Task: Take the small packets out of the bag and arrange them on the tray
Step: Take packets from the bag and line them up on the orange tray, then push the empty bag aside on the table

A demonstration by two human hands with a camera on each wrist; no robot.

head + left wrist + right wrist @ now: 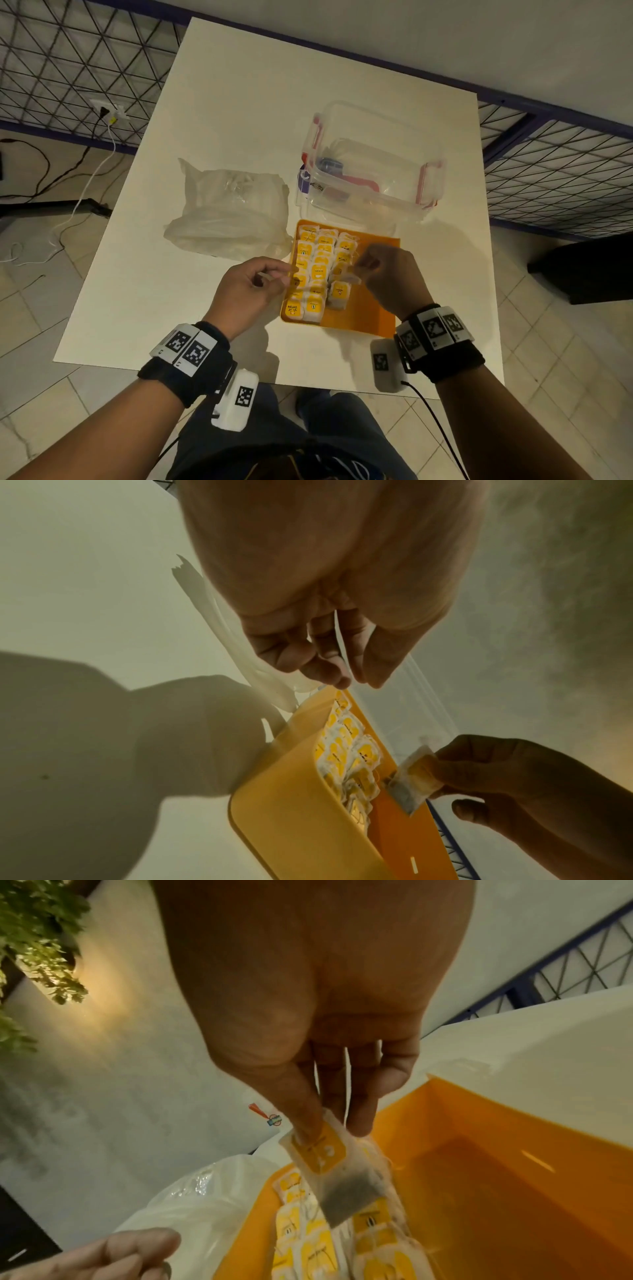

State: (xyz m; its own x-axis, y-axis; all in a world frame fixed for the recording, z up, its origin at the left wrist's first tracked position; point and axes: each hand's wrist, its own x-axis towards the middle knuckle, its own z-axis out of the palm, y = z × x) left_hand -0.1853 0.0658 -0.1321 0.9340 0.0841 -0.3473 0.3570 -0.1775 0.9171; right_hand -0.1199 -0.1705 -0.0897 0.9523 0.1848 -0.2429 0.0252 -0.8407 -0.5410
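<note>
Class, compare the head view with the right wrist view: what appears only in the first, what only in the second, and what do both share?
Only the head view shows the clear lidded container behind the tray, the whole white table, both wristbands and the tiled floor.

Only the right wrist view shows the dark tea inside the tea bag pinched by the right hand, and a leafy plant.

Both show the orange tray with rows of yellow-labelled tea bags, the plastic bag and the left hand.
</note>
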